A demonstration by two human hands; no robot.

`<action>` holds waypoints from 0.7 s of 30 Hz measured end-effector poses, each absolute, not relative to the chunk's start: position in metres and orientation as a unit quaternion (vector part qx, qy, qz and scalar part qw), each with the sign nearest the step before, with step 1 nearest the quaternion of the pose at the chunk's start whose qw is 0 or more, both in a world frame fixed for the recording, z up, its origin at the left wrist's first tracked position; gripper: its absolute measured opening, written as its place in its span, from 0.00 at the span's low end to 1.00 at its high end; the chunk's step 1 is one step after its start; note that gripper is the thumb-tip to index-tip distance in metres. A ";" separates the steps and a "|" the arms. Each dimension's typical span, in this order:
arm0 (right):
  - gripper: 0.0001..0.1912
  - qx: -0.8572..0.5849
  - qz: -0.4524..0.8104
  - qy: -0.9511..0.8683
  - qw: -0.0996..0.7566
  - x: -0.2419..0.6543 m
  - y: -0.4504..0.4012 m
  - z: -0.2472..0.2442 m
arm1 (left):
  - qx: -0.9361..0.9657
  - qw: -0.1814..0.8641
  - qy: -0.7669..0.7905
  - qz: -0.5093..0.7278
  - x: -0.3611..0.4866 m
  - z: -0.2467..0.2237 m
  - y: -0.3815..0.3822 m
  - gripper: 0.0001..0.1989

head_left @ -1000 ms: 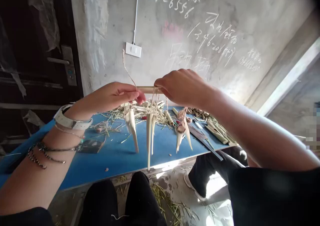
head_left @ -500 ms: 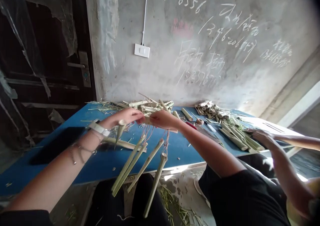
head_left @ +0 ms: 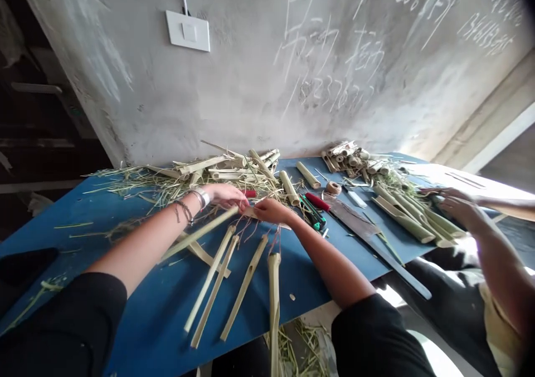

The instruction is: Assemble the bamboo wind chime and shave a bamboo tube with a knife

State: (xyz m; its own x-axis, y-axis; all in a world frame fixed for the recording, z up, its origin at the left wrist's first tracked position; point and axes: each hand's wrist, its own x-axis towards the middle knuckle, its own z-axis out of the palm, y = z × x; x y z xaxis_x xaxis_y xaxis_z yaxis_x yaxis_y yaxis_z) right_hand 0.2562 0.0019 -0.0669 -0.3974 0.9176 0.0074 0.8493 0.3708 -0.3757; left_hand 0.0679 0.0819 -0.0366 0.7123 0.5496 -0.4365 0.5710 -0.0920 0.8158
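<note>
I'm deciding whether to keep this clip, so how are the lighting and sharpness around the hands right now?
Head view, centre: the left hand and right hand are well lit, though fine finger detail is too small to judge; head view, right: glare whitens the far end of the table; head view, left: the door sits in deep shadow.

At work before us: a person's bare left forearm [head_left: 148, 243] slanting up from a black sleeve [head_left: 81, 316] at lower left of the frame, the bare right forearm [head_left: 324, 250] angled in from lower right. The bare left hand [head_left: 225, 195] and bare right hand [head_left: 271, 210] nearly meet at centre, fingers bent, tips pinched together.
</note>
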 end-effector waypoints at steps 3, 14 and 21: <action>0.12 -0.562 0.080 -0.817 0.106 0.259 0.005 -0.070 | 0.751 0.523 0.400 -0.039 0.082 -0.025 0.100 0.14; 0.11 -0.526 0.137 -0.810 0.221 0.276 0.011 -0.087 | 0.803 0.399 0.376 0.234 0.102 -0.070 0.052 0.12; 0.12 -0.362 0.182 -0.886 0.226 0.291 0.010 -0.081 | 0.743 0.453 0.368 0.326 0.091 -0.082 0.049 0.17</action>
